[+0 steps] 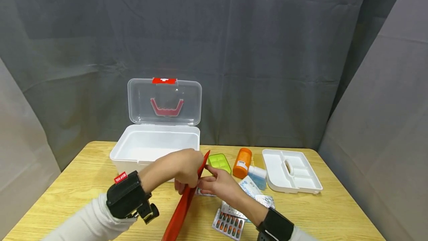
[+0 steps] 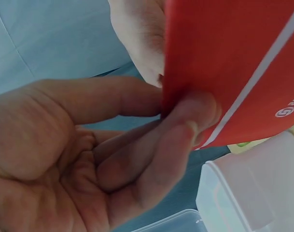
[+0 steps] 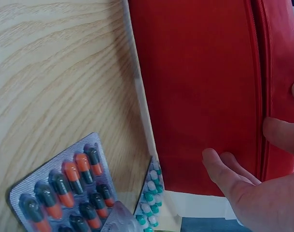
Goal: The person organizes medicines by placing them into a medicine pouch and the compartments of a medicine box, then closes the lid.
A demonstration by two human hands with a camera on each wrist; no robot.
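Note:
A flat red zip pouch (image 1: 182,207) with a white stripe and lettering stands on edge above the table in the head view. My left hand (image 1: 187,168) pinches its far part; the left wrist view shows thumb and fingers (image 2: 161,150) around the pouch's edge (image 2: 224,63). On the pouch's other side is my right hand (image 1: 224,185). Its extended fingers (image 3: 224,176) touch the red face (image 3: 200,96), one fingertip lying at the zipper seam. Whether it grasps a zip pull is hidden. Beneath the right forearm lie blister packs, including one of orange-and-black capsules (image 1: 229,224).
Behind the hands stands a white box (image 1: 125,148) with its clear lid (image 1: 140,101) raised. To the right are a green pill case (image 1: 219,161), an orange pill bottle (image 1: 242,163), a white-capped blue bottle (image 1: 258,174), a Surgical packet (image 1: 250,186) and a white divided tray (image 1: 277,166).

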